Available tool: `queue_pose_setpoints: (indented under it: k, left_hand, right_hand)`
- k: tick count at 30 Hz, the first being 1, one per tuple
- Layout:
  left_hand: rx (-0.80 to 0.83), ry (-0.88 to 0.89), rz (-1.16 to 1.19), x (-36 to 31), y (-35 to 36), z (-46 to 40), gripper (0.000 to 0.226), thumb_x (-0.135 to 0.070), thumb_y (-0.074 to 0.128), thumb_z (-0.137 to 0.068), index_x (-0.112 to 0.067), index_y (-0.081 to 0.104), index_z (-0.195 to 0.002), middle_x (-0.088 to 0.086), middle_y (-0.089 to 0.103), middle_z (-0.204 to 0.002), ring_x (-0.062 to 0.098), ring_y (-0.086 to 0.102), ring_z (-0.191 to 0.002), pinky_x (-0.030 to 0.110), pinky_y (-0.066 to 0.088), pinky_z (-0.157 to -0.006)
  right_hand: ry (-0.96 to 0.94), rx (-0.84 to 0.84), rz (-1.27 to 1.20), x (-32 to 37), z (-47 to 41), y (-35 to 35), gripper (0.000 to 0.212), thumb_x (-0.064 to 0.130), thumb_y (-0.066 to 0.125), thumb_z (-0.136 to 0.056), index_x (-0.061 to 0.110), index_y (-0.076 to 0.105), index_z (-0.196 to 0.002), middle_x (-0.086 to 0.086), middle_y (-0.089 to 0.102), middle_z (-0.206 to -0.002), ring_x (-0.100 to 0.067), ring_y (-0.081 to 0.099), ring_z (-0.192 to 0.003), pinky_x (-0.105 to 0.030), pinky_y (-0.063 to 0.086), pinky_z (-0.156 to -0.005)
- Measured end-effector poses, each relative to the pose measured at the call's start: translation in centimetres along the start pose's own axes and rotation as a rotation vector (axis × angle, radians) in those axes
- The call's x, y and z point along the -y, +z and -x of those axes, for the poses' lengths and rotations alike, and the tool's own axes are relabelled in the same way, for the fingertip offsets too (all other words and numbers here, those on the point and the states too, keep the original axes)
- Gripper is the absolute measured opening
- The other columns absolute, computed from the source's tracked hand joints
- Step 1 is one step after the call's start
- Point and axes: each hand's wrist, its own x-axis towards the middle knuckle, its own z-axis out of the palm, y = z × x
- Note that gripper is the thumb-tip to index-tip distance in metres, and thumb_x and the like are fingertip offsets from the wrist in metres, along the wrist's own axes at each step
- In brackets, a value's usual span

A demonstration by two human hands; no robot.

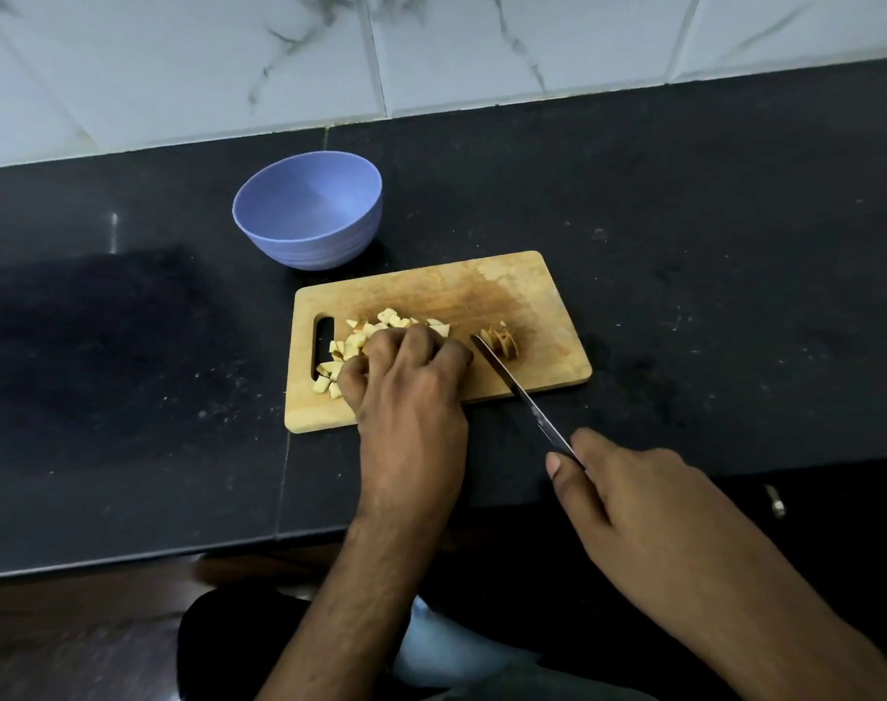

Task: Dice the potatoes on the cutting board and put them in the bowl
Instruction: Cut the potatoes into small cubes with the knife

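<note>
Visibly one bowl, one knife, two hands

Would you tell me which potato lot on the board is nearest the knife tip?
The small sliced piece, alone right of the knife; the diced pile lies left.

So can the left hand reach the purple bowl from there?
Probably yes. The left hand rests on the diced potato, and only bare cutting board and counter lie between it and the empty bowl.
</note>
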Motion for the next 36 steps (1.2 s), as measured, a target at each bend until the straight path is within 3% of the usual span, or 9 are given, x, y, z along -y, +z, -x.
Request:
queue_pose_setpoints:
  k: [6, 13, 20, 26, 31, 36]
  left_hand:
    - [0.066, 0.022, 0.032, 0.7, -0.1, 0.2, 0.028, -0.005, 0.061, -0.089, -0.025, 0.071, -0.106, -0.007, 0.059, -0.105, 0.020, 0.046, -0.104, 0.038, 0.023, -0.091]
    - [0.040, 0.005, 0.069, 0.7, 0.0, -0.1, 0.011, -0.024, 0.057, -0.092, -0.025, 0.064, -0.101, -0.009, 0.061, -0.100, 0.016, 0.044, -0.100, 0.036, 0.022, -0.091]
    - [-0.005, -0.091, 0.115, 0.7, 0.6, -0.8, 0.021, -0.010, 0.060, -0.090, -0.024, 0.050, -0.101, -0.006, 0.056, -0.102, 0.009, 0.031, -0.096, 0.028, 0.012, -0.081]
    - [-0.037, -0.111, 0.062, 1.0, 0.9, -1.0, 0.007, -0.022, 0.057, -0.098, -0.022, 0.063, -0.100, -0.001, 0.054, -0.108, 0.021, 0.041, -0.107, 0.043, 0.027, -0.091]
    - [-0.055, -0.078, 0.065, 0.7, 0.9, -1.1, 0.008, -0.022, 0.060, -0.098, -0.022, 0.067, -0.097, -0.001, 0.053, -0.113, 0.020, 0.040, -0.109, 0.037, 0.019, -0.090]
    - [-0.038, -0.021, 0.082, 0.4, 0.8, -1.4, 0.019, -0.023, 0.059, -0.098, -0.023, 0.067, -0.114, -0.003, 0.060, -0.115, 0.020, 0.044, -0.114, 0.041, 0.023, -0.092]
  right_hand:
    - [0.005, -0.007, 0.011, -0.4, 0.0, 0.1, 0.034, 0.056, 0.024, -0.101, 0.032, 0.034, -0.079, 0.004, 0.056, -0.063, -0.008, 0.056, -0.053, -0.021, 0.045, -0.051]
    - [-0.013, -0.005, 0.018, 0.0, -0.2, 0.2, 0.034, 0.055, 0.024, -0.102, 0.031, 0.035, -0.080, 0.002, 0.057, -0.065, -0.008, 0.055, -0.053, -0.021, 0.041, -0.049]
    - [-0.005, -0.010, 0.025, 0.3, -0.3, 0.1, 0.036, 0.056, 0.025, -0.101, 0.030, 0.033, -0.078, 0.002, 0.056, -0.066, -0.008, 0.055, -0.057, -0.022, 0.040, -0.051]
    - [0.010, -0.013, 0.029, 0.2, -0.2, -0.4, 0.037, 0.057, 0.026, -0.101, 0.030, 0.033, -0.077, 0.001, 0.057, -0.066, -0.009, 0.056, -0.055, -0.021, 0.038, -0.049]
    - [0.032, -0.009, 0.037, -0.1, -0.1, -0.7, 0.038, 0.057, 0.026, -0.101, 0.029, 0.033, -0.076, 0.003, 0.057, -0.065, -0.007, 0.055, -0.054, -0.020, 0.036, -0.048]
    - [0.061, 0.009, 0.087, -0.6, 0.5, -1.1, 0.040, 0.059, 0.024, -0.100, 0.028, 0.033, -0.076, 0.004, 0.055, -0.068, -0.007, 0.055, -0.059, -0.024, 0.042, -0.055]
